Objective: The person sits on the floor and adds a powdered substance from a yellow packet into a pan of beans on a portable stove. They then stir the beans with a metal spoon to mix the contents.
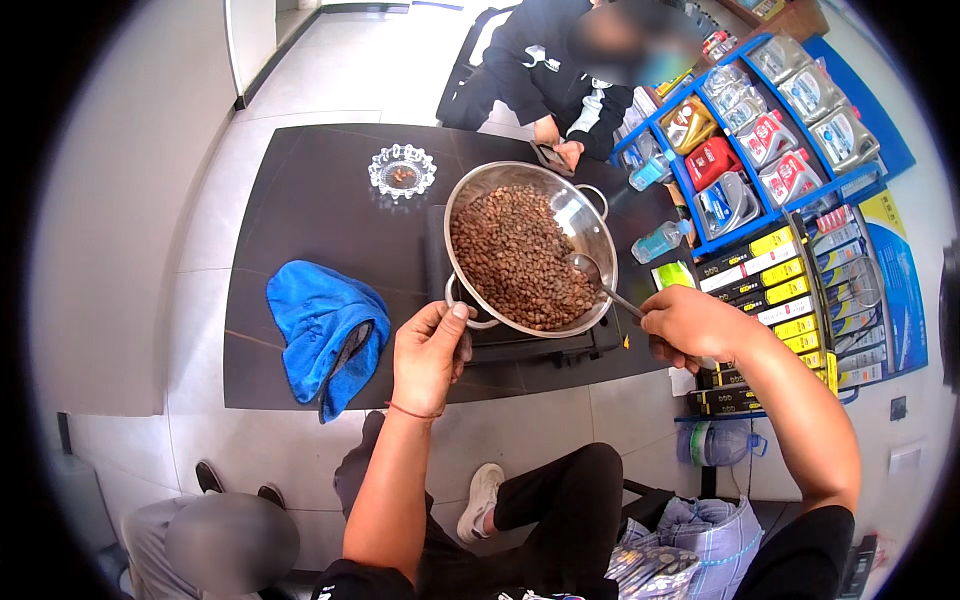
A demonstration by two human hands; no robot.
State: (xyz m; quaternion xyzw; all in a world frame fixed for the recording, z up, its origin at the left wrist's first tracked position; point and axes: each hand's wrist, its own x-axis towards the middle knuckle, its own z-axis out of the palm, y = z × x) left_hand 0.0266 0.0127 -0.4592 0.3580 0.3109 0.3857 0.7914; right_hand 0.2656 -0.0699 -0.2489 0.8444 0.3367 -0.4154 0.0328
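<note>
A wide two-handled steel pot point(598, 235) stands on the dark table, filled with small brown bean-like pieces point(520, 255) whose exact kind I cannot make out. My left hand point(430, 345) is closed around the pot's near-left loop handle, thumb on top. In my right hand point(695, 325), to the right of the pot, is the handle of a metal ladle point(622, 302). The ladle's bowl rests among the brown pieces at the pot's right side. A low dark appliance point(545, 352) shows partly beneath the pot.
On the black table point(300, 210) lie a blue cloth point(325, 325) at left and a glass ashtray point(402, 170) behind. Another person's hands point(560, 145) hold a phone at the far edge. Plastic bottles point(660, 242) and a blue shelf point(712, 245) of jugs stand right. Someone sits lower left.
</note>
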